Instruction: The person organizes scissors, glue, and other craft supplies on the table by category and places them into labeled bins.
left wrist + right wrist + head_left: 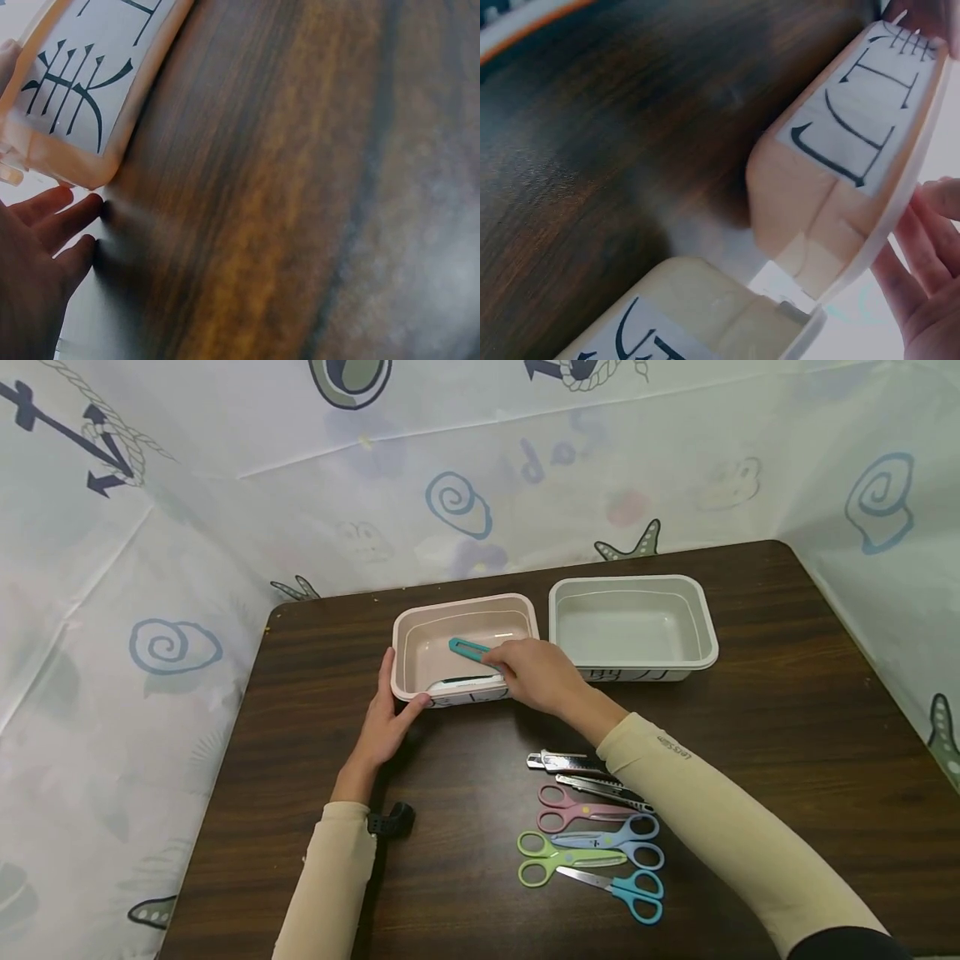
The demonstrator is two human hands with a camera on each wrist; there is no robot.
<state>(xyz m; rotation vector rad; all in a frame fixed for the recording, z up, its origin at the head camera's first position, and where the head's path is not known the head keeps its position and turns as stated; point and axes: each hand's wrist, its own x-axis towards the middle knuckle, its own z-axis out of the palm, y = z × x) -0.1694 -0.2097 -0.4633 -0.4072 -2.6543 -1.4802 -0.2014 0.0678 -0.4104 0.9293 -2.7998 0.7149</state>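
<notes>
Head: pinching teal utility knife (470,650) in right hand (536,677) over pink bin (465,605), near far edge of table (465,877); bracing bin's corner with left hand (381,731), spread wide; left wrist: touching bin beside black-lettered label (86,90); right wrist: holding fingers bent past bin's rim.

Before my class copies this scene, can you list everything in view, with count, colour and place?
Pink tub: 1, pink, back of the table
Grey tub: 1, pale grey, just right of the pink tub
Labels: 2, white with dark writing, tub fronts
Teal cutter: 1, teal, in the right hand
Slim thing: 1, white and dark, near side of the pink tub; unclear what
Loose cutters: 2, silver and black, on the table
Scissors: 4, pink, light blue, green, bright blue, nearer than the loose cutters
Table: 1, brown, under the tubs
Sheet: white with sea prints, around the table
Wristband: 1, black, left wrist
Sleeves: 2, cream, forearms
Left hand: 1, bare, touching the pink tub
Right hand: 1, bare, holding the teal cutter
</notes>
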